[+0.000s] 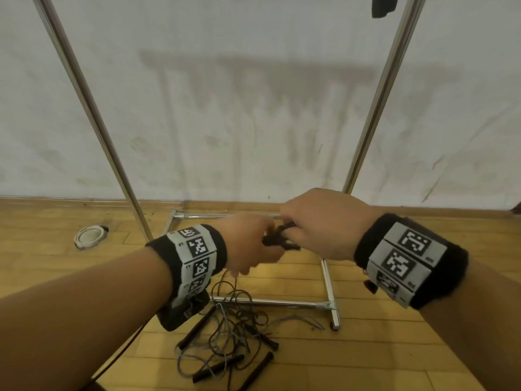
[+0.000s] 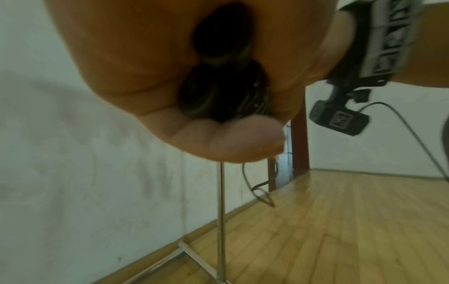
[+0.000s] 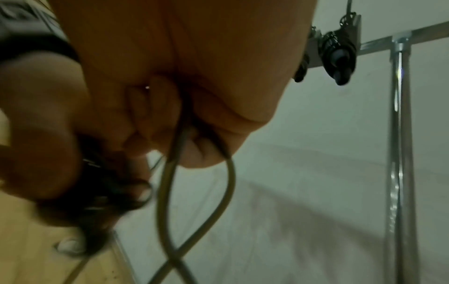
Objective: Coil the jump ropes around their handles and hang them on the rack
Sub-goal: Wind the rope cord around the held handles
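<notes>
The left hand (image 1: 248,244) is clenched round the paired black handles (image 2: 218,92) of one jump rope, cord already wound on them, while just to its right the right hand (image 1: 321,221) pinches that rope's loose cord (image 3: 194,173), which loops down below its fingers. One coiled rope (image 3: 339,50) already hangs on the rack (image 1: 93,108) (above the right fingers). My judgement: this coil is partway, and the tangle of ropes (image 1: 234,328) on the floor below both hands remains.

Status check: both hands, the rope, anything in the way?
Left hand grips paired handles, cord part-wound. Right hand pinches cord. Tangled ropes on floor by rack base. One coiled rope hung.
</notes>
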Available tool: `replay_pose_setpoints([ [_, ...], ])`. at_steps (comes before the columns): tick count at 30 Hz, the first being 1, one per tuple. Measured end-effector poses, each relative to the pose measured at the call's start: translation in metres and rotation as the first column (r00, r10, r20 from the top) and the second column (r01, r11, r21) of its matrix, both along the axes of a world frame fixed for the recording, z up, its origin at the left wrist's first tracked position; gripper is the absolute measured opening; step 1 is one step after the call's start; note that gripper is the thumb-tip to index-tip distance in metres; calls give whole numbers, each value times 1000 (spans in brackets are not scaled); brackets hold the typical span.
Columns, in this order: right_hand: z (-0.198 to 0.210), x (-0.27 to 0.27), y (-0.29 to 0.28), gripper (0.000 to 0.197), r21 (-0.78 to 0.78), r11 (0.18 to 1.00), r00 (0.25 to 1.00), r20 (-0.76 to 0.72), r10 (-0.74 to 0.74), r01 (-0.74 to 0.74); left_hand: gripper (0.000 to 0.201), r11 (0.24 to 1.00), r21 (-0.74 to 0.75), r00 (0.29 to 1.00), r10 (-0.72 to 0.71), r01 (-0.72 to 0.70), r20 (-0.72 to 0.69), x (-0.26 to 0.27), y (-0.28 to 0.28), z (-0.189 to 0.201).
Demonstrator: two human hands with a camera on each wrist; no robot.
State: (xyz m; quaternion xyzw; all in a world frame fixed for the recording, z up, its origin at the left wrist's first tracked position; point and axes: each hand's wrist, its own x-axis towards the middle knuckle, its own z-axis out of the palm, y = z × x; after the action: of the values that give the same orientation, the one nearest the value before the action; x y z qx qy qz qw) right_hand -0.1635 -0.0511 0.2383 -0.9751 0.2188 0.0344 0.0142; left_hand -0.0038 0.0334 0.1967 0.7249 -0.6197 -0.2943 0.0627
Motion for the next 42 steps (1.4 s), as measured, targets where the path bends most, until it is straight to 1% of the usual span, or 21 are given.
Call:
replay_pose_setpoints([
  [3, -1, -1, 9, 22, 147, 988, 987, 143, -67, 46, 10, 978, -155, 986, 122, -139, -116, 17, -5, 6],
  [5, -3, -2, 10, 25, 323, 944, 971, 198, -138, 68, 11, 941, -202, 927, 200, -272, -318, 28, -6, 9],
  [6, -5, -4, 10, 26, 404, 912, 967, 199, -161, 69, 12, 931, -178, 864, 208, -318, -459, 33, -6, 9],
  [7, -7, -5, 9, 27, 491, 868, 964, 191, -183, 68, 13, 935, -139, 786, 187, -327, -590, 37, -5, 11],
  [9, -13, -8, 6, 30, 641, 763, 962, 146, -229, 84, 20, 961, -88, 653, 111, -264, -749, 42, 0, 13],
  [11, -17, -12, 2, 32, 712, 695, 964, 102, -246, 101, 20, 974, -94, 582, 44, -206, -812, 43, 3, 15],
  [13, -18, -14, -4, 33, 729, 676, 967, 83, -241, 106, 23, 975, -114, 553, 9, -188, -833, 40, 4, 17],
  [16, -17, -18, -14, 33, 709, 694, 976, 42, -216, 123, 36, 975, -183, 646, -59, -126, -761, 35, 6, 21],
  [19, -17, -20, -19, 31, 599, 786, 986, -38, -162, 152, 21, 991, -127, 759, -114, 41, -641, 27, 12, 23],
  [21, -18, -16, -19, 22, 466, 867, 983, -124, -136, 179, 13, 980, -36, 875, -192, 197, -445, 13, 16, 20],
  [23, -16, -7, -15, 19, 292, 942, 976, -184, -114, 165, 19, 957, 30, 953, -283, 288, -111, -5, 14, 9],
  [25, -9, 3, -7, 24, 82, 991, 979, -182, -86, 102, 32, 962, 49, 941, -272, 267, 204, -17, 9, -3],
  [26, -4, 7, -3, 26, -9, 998, 985, -157, -68, 67, 39, 974, 49, 933, -227, 222, 278, -18, 6, -7],
  [28, 2, 10, 6, 25, -67, 997, 996, -76, -50, 45, 38, 995, 33, 947, -98, 93, 305, -9, -1, -10],
  [30, 4, 10, 15, 22, -11, 998, 998, -14, -62, 62, 29, 998, -19, 982, 61, -58, 179, 9, -8, -6],
  [32, 3, 9, 19, 23, 115, 989, 994, 48, -97, 91, 21, 977, -87, 980, 187, -193, -74, 27, -13, 1],
  [33, 3, 7, 19, 24, 183, 977, 988, 88, -124, 106, 20, 963, -111, 951, 218, -247, -221, 35, -14, 3],
  [35, 0, 4, 15, 25, 316, 940, 973, 147, -180, 126, 21, 944, -106, 840, 222, -312, -495, 46, -12, 4],
  [37, -7, -1, 10, 26, 417, 900, 968, 144, -206, 129, 19, 954, -74, 716, 165, -290, -678, 51, -8, 4],
  [39, -17, -4, 7, 28, 486, 866, 974, 111, -200, 123, 13, 969, -62, 604, 99, -240, -791, 54, -5, 6],
  [42, -26, -6, 1, 32, 501, 856, 974, 99, -201, 126, 10, 980, -90, 530, 18, -178, -848, 52, -1, 12],
])
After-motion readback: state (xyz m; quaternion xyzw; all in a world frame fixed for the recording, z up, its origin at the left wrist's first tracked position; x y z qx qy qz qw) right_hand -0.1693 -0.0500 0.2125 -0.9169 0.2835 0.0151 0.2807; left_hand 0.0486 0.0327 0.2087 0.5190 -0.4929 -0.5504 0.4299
